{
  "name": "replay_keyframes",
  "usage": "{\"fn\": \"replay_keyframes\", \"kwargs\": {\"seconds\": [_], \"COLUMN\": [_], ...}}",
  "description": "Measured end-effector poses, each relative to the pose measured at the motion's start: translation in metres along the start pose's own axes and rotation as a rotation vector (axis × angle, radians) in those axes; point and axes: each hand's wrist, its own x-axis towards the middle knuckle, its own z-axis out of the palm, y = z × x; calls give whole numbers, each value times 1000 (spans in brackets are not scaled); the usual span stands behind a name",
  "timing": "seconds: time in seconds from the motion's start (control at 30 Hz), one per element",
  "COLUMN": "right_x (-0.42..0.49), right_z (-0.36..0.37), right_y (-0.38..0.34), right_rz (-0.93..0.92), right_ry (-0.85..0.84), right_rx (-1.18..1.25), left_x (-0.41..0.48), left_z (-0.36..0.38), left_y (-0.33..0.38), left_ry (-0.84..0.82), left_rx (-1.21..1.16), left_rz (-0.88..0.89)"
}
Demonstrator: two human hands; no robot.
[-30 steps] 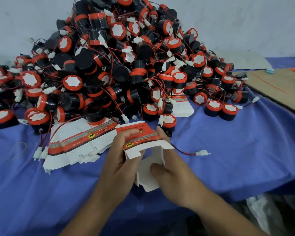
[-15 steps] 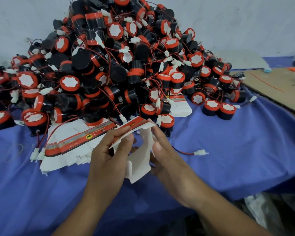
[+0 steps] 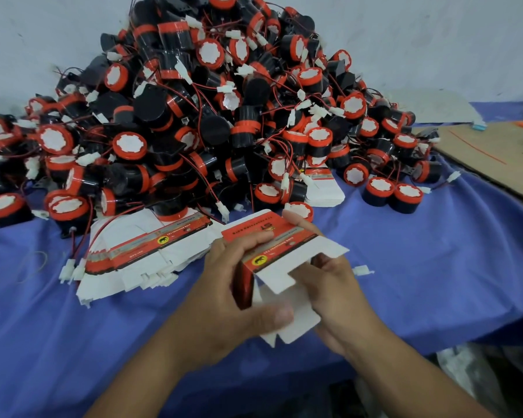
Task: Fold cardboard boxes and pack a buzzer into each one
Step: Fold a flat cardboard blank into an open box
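Stack of flat box blanks [image 3: 139, 254] lies just left of left hand [image 3: 221, 294]. Left hand grips half-folded red-and-white box [image 3: 284, 251], fingers over top panel, thumb on white bottom flap. Box sits between both hands, above blue cloth [image 3: 435, 267]. On its right side, right hand [image 3: 338, 297] holds it, fingers curled behind. Just beyond hands, buzzer pile [image 3: 209, 116]. Brown cardboard sheet [image 3: 501, 158] far right of right hand.

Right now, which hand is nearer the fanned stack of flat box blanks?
Left. The left hand grips the half-folded box just right of the stack; the right hand holds the box's other side, farther from it.
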Motion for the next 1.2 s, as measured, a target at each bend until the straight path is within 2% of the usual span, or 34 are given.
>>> {"fn": "replay_keyframes", "kwargs": {"seconds": [0.1, 0.3, 0.43, 0.53, 0.67, 0.83, 0.97, 1.1, 1.2], "right_x": [0, 0, 1, 0, -5, -11, -9, -1, 1], "right_z": [-3, 1, 1, 3, 5, 11, 10, 2, -2], "right_y": [0, 0, 5, 7, 2, 5, 5, 2, 1], "right_rz": [15, -7, -3, -33, -59, -24, -29, 36, 66], "right_ry": [85, 75, -16, -86, -168, -170, -148, -53, 5], "right_rx": [-25, -66, -98, -101, -156, -326, -308, -74, -51], "left_x": [-2, -3, 0, 1, 3, 6, 5, 2, 4], "left_z": [2, 7, 10, 10, 6, 5, 9, 14, 13], "left_y": [0, 1, 5, 6, 3, -4, -5, -6, -7], "left_ry": [-30, 5, 133, 244, 343, 442, 400, 218, 119], "left_rx": [106, 47, -103, -202, -218, -250, -122, 49, 52], "left_rz": [5, 26, 109, 105, 100, 48, 25, 9, 42]}}
